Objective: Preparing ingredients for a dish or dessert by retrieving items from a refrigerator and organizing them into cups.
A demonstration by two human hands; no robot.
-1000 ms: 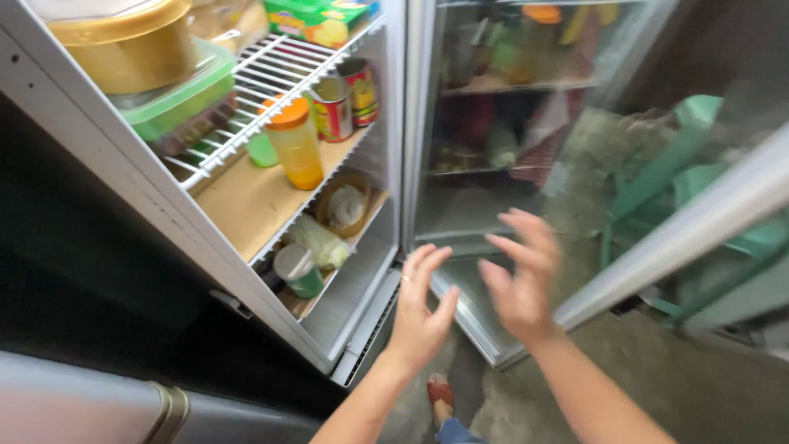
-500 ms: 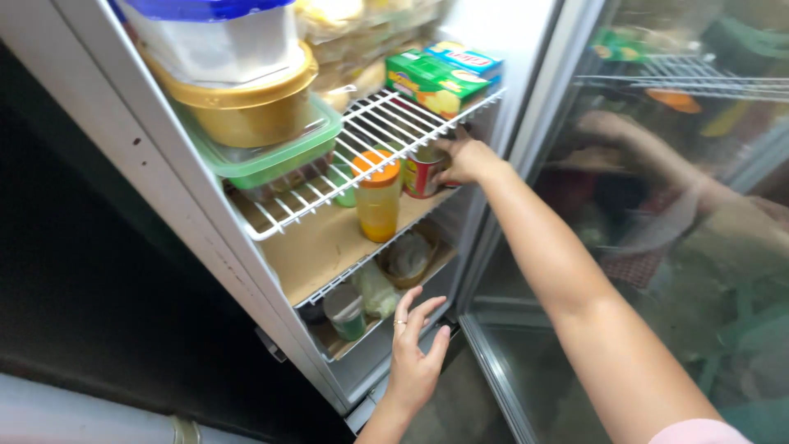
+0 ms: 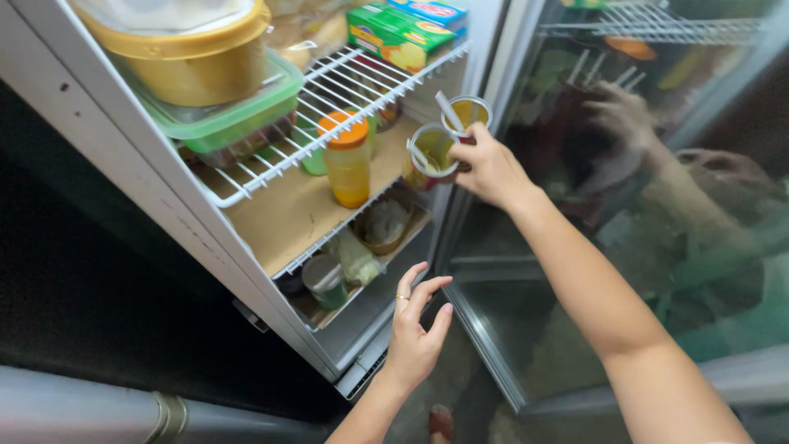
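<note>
Lifted out now — right hand point(image 3: 493, 168) grips two cans point(image 3: 448, 140); left hand point(image 3: 415, 329) open, cans' contents unclear.

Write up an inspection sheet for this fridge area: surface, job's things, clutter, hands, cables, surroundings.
Surface: tan shelf liner under a white wire shelf.
Job's things: two open cans, each with a utensil standing in it, held at the shelf's edge.
Clutter: orange-lidded bottle; yellow tub stacked on a green-lidded container; green boxes; jar and bowl on the lower shelf.
Hands: right hand grips the cans; left hand open, holding nothing, near the fridge's lower edge.
Cables: nothing seen.
Surroundings: glass door open, reflecting the arm.
</note>
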